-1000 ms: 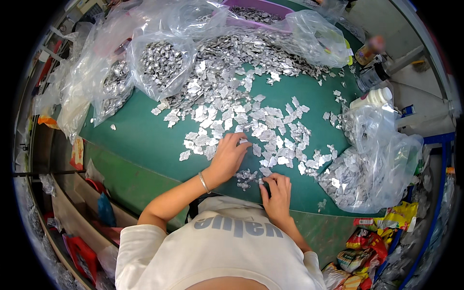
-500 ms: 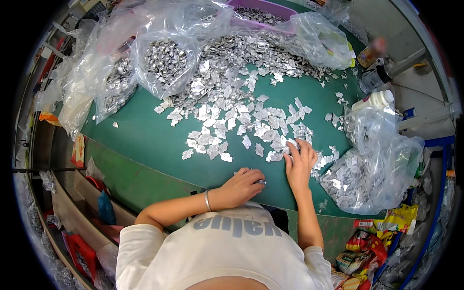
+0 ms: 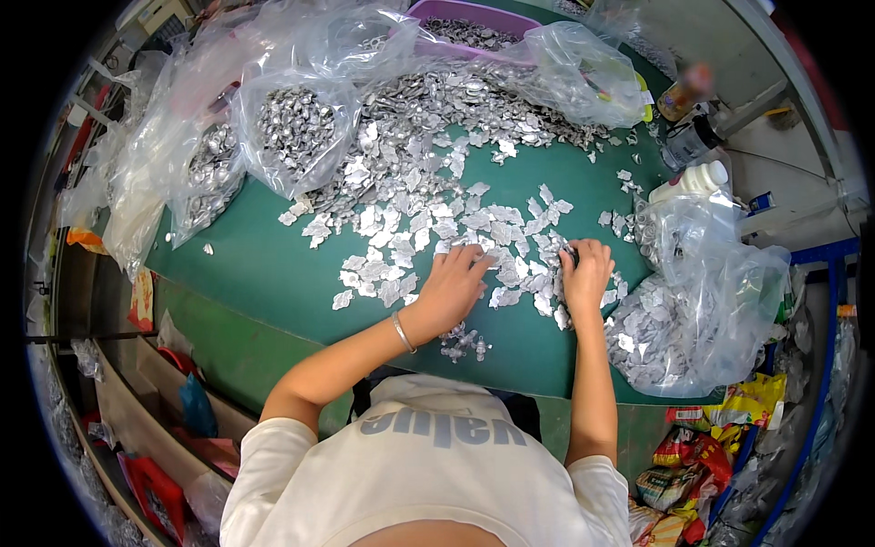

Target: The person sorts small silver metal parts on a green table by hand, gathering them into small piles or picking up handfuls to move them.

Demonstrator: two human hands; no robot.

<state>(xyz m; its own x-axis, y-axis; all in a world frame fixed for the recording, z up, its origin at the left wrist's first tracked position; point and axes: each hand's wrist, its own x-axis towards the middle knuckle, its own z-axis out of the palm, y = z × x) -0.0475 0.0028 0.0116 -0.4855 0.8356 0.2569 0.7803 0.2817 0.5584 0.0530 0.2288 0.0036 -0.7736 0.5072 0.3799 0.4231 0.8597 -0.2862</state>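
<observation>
Flat silver metal pieces with wavy outlines [image 3: 392, 290] lie scattered over the green tabletop [image 3: 273, 283]. My left hand [image 3: 453, 287], with a bangle at its wrist, reaches into the middle of them, its fingers bent down; what they grip, if anything, is hidden. To its right, my right hand [image 3: 588, 273] has thumb and fingers curled together at the edge of the scatter, on a metal piece [image 3: 567, 259]. Between my forearms, close to the table's near edge, sits a small cluster of silver pieces [image 3: 467, 343].
A dense heap of metal pieces [image 3: 437, 100] spans the back, below a purple bin [image 3: 465, 14]. Clear bags of parts stand at the left [image 3: 296, 128] and right [image 3: 674, 337]. A white bottle [image 3: 690, 180] lies at the right edge, beside a dark-lidded jar [image 3: 690, 143].
My left hand has moved forward from the near edge into the scattered pieces, uncovering the small cluster. My right hand has shifted slightly right and forward. The whole view has shifted a little.
</observation>
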